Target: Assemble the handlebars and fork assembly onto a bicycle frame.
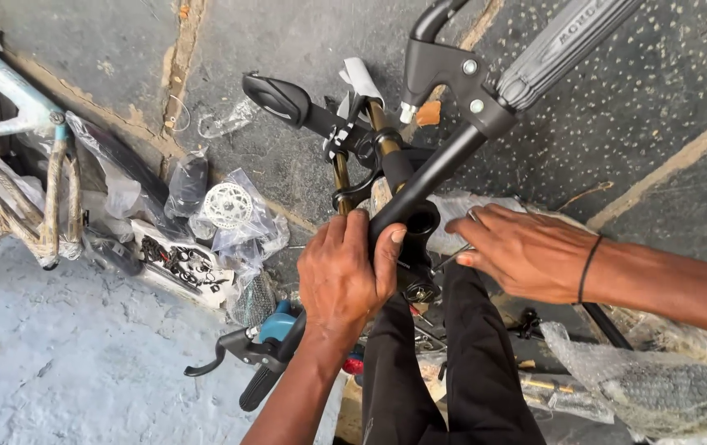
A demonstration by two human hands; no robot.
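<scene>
My left hand (345, 272) is wrapped around the black stem clamp (416, 221) of a bicycle handlebar (452, 161), thumb pressed on its front. A black brake lever (436, 62) and a grey ribbed grip (564, 41) sit at the bar's upper end. My right hand (522, 250), with a thin black band on the wrist, pinches a small metal tool (452, 257) pointed at the clamp's side. Under the clamp, gold fork legs (341, 173) run down toward the ground. My black trouser legs (444, 371) hide what lies below the clamp.
A light blue bicycle frame (7, 95) lies at the left. Plastic bags with a white chainring (227, 206) and small black parts (184, 262) lie on the stone floor. A blue and black handlebar end (259, 346) is near my left wrist. A wrapped pedal (667, 395) lies at the bottom right.
</scene>
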